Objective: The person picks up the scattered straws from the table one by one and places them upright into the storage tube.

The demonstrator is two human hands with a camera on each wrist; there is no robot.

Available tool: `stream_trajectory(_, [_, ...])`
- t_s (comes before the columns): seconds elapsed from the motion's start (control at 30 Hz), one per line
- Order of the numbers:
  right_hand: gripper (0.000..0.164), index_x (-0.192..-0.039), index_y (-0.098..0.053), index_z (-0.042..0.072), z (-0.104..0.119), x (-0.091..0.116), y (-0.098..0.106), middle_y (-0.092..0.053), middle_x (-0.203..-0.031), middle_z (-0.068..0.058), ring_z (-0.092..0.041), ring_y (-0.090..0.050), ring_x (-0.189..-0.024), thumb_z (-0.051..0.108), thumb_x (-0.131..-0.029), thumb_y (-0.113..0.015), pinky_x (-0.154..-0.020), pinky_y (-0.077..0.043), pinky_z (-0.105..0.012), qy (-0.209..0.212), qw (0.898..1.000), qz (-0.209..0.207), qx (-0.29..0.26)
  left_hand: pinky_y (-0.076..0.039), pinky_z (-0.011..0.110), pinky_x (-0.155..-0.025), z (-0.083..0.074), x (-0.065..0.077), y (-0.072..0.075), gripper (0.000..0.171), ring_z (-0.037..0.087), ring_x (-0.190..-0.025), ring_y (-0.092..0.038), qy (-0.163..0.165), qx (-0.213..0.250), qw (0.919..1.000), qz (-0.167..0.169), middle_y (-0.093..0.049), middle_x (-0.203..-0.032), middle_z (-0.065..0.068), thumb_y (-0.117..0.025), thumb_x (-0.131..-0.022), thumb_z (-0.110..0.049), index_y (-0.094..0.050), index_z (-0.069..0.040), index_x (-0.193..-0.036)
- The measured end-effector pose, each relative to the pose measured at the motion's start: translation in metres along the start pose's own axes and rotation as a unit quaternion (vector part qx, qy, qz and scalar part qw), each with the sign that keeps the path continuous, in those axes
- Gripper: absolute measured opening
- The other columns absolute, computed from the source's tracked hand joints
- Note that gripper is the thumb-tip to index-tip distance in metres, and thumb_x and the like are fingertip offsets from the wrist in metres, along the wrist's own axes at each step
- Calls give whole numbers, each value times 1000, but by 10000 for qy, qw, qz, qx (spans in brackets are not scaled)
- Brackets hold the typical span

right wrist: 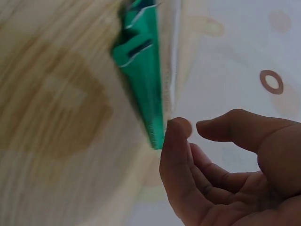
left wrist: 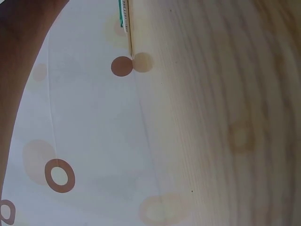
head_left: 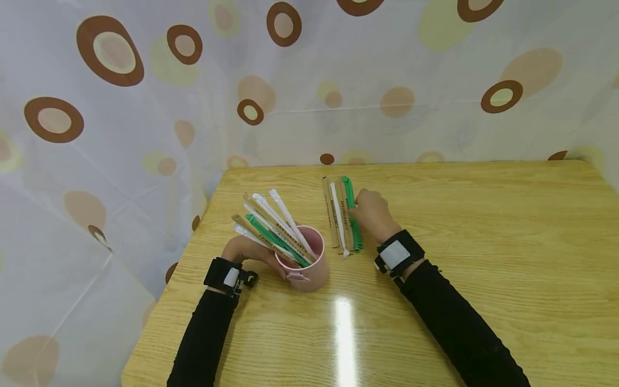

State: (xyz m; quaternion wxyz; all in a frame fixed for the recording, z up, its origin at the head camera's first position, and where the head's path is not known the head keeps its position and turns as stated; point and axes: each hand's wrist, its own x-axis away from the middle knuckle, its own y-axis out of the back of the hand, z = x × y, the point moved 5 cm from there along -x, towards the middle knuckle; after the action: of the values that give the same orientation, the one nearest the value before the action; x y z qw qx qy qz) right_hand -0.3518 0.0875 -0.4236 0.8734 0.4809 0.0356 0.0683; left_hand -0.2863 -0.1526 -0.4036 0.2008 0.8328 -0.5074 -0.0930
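Note:
My left hand (head_left: pixel 249 251) grips a pink cup (head_left: pixel 316 275), thumb along its near side and fingers partly hidden behind it. Several paper-wrapped straws (head_left: pixel 275 231) in white, brown and green lean out of the cup to the left. To the right of the cup, a row of wrapped straws lies flat: brown ones, a white straw (head_left: pixel 338 215) and, outermost, a green straw (head_left: pixel 357 234). My right hand (head_left: pixel 374 214) is at the green straw. In the right wrist view, its thumb and index fingertips stand apart with nothing between them, beside the green straw (right wrist: pixel 146 84).
A wooden table (head_left: pixel 483 242) carries everything. Behind it and to the left hangs a white curtain (head_left: pixel 329 129) with brown and beige rounded shapes. Wrapped straw ends (left wrist: pixel 126 21) show at the top of the left wrist view.

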Motion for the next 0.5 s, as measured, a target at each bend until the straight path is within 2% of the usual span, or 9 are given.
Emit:
stream_trajectory(0.13, [38, -63, -49, 6, -9, -4, -5, -39, -56, 0, -15, -43, -50, 11, -96, -68, -47, -36, -25, -66, 9997, 175, 137, -42, 27, -111, -1, -1, 0, 82, 3, -122, -55, -67, -47, 9999, 71, -59, -133, 31, -90, -71, 4, -47, 15, -139])
stream_trajectory(0.33, [42, -60, -46, 10, -14, -5, -9, -39, -55, -1, -17, -47, -52, 10, -96, -67, -48, -39, -27, -149, 9992, 276, 230, -41, 28, -112, -2, -2, 0, 90, 7, -128, -52, -358, -322, 9987, 146, -55, -137, 33, -90, -68, 8, -41, 18, -142])
stream_trajectory(0.5, [39, -60, -47, 9, -15, -6, -13, -40, -56, -1, -17, -46, -53, 5, -95, -62, -49, -41, -27, -188, 9988, 386, 218, -41, 25, -112, 0, -1, 0, 92, 3, -127, -51, -322, -267, 9991, 108, -54, -138, 34, -91, -67, 6, -40, 18, -142])
